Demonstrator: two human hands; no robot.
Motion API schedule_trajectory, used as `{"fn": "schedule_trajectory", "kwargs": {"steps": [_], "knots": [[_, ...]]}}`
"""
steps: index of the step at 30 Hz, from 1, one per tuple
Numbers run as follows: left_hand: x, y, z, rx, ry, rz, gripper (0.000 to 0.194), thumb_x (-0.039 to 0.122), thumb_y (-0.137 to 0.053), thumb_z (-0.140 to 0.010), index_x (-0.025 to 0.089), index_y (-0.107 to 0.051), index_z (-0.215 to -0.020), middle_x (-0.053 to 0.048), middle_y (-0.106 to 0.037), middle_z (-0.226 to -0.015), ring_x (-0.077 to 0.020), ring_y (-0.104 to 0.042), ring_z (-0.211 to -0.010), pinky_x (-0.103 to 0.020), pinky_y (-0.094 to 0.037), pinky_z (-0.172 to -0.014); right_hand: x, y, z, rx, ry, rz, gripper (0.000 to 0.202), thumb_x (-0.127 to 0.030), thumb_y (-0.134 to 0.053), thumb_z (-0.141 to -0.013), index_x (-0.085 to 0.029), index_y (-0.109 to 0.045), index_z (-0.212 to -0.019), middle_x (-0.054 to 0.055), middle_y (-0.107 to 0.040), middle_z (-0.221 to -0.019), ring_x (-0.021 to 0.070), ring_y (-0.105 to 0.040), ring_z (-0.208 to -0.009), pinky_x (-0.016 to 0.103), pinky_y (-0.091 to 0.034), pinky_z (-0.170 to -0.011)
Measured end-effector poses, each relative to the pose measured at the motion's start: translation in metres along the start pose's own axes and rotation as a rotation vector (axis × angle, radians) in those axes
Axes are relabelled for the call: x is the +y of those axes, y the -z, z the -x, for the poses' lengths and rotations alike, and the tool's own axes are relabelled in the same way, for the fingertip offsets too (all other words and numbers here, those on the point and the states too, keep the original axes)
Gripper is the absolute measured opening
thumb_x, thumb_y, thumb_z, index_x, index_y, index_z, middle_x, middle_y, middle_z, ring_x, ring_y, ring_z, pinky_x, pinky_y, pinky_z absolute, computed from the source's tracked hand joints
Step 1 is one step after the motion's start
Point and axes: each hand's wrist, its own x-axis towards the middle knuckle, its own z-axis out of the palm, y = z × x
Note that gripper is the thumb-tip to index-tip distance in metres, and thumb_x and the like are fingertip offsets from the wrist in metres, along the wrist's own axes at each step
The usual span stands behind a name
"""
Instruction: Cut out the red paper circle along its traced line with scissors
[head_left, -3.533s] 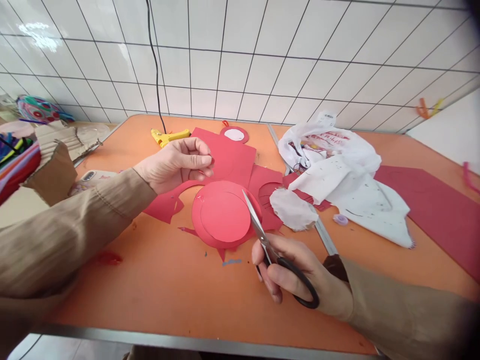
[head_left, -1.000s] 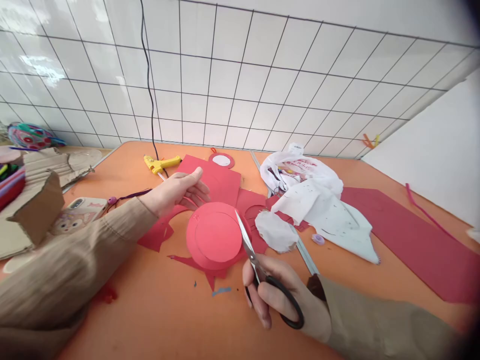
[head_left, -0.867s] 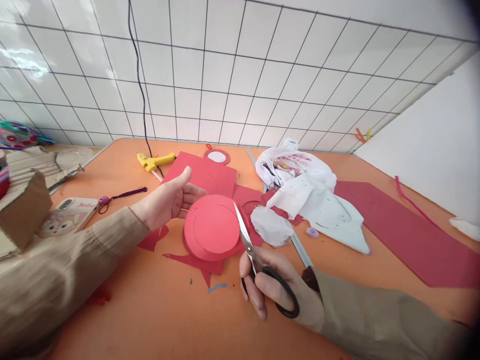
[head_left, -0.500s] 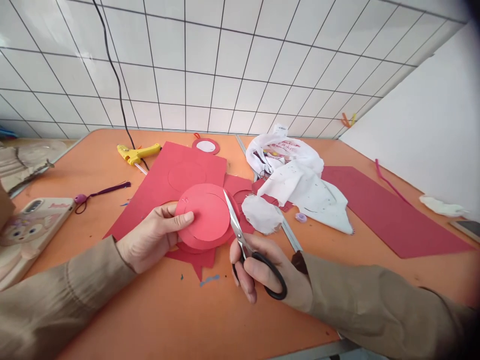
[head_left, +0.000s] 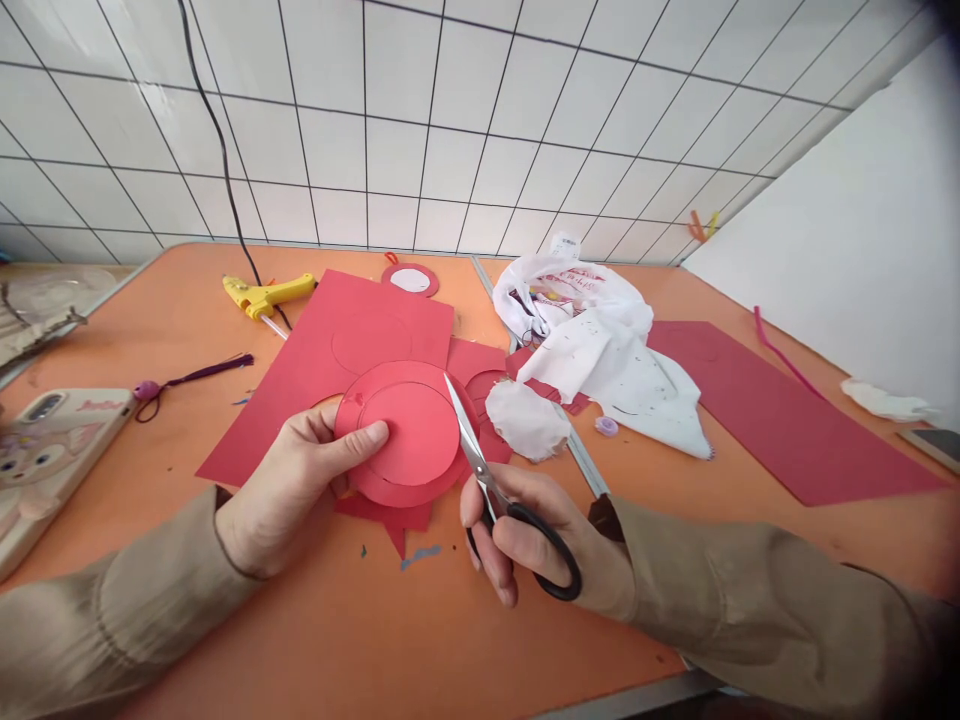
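Note:
Between thumb and fingers, my left hand (head_left: pixel 304 475) pinches two red paper discs, a smaller disc (head_left: pixel 416 435) lying over a larger disc (head_left: pixel 382 380). The larger one shows as a rim around the smaller. My right hand (head_left: pixel 551 540) grips black-handled scissors (head_left: pixel 480 465) with fingers through the loops. The blades look closed and point up and away, along the right edge of the discs. Under the discs lie a red paper sheet (head_left: pixel 360 310) with a circle outlined on it and red scraps (head_left: pixel 401 518).
A yellow glue gun (head_left: pixel 270 295) lies back left, near a purple tassel (head_left: pixel 202 373) and a phone (head_left: pixel 64 460). Behind my right hand are a ragged white cloth piece (head_left: pixel 529 418), a white plastic bag (head_left: pixel 600 285) and white cloth (head_left: pixel 622 375). Another red sheet (head_left: pixel 780 420) lies right.
The smaller disc has shifted to the right over the larger one, so more of the larger disc shows at the left. The scissors stay almost in place. The view has tilted slightly.

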Motion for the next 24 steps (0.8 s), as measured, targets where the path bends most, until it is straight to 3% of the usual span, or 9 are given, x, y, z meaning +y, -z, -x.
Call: {"fn": "schedule_trajectory", "kwargs": {"steps": [7, 13, 18, 24], "knots": [[-0.0032, -0.002, 0.0023, -0.029, 0.062, -0.011, 0.015, 0.029, -0.078, -0.07, 0.016, -0.071, -0.073, -0.005, -0.072, -0.07, -0.0189, -0.066, -0.063, -0.033, -0.058, -0.06, -0.0018, 0.0005, 0.0005, -0.015, -0.003, -0.016, 0.044, -0.057, -0.058, -0.084, -0.014, -0.046, -0.09, -0.004, -0.052, -0.057, 0.0074, -0.051, -0.046, 0.024, -0.043, -0.053], [-0.0029, -0.0014, 0.0023, 0.015, 0.061, 0.006, 0.016, 0.029, -0.081, -0.067, 0.017, -0.071, -0.069, -0.002, -0.07, -0.067, -0.0158, -0.064, -0.06, -0.027, -0.056, -0.056, 0.0021, 0.0005, 0.0012, -0.009, 0.007, -0.004, 0.042, -0.055, -0.055, -0.086, -0.015, -0.046, -0.091, -0.005, -0.051, -0.056, 0.0073, -0.049, -0.044, 0.023, -0.042, -0.05], [-0.0029, -0.0024, 0.0016, 0.021, 0.071, 0.024, 0.016, 0.028, -0.081, -0.066, 0.017, -0.071, -0.069, -0.003, -0.07, -0.067, -0.0176, -0.065, -0.062, -0.03, -0.057, -0.058, 0.002, 0.0004, 0.0016, 0.003, 0.003, 0.0, 0.041, -0.055, -0.056, -0.086, -0.015, -0.046, -0.09, -0.005, -0.051, -0.054, 0.0073, -0.048, -0.044, 0.022, -0.041, -0.049], [-0.005, -0.0013, 0.0015, -0.014, 0.071, 0.062, 0.014, 0.027, -0.08, -0.068, 0.017, -0.07, -0.068, -0.002, -0.07, -0.067, -0.0155, -0.064, -0.06, -0.027, -0.056, -0.056, 0.0024, 0.0008, 0.001, -0.016, 0.001, -0.03, 0.043, -0.055, -0.06, -0.083, -0.015, -0.048, -0.091, -0.003, -0.052, -0.058, 0.0076, -0.05, -0.045, 0.022, -0.043, -0.051]]}}
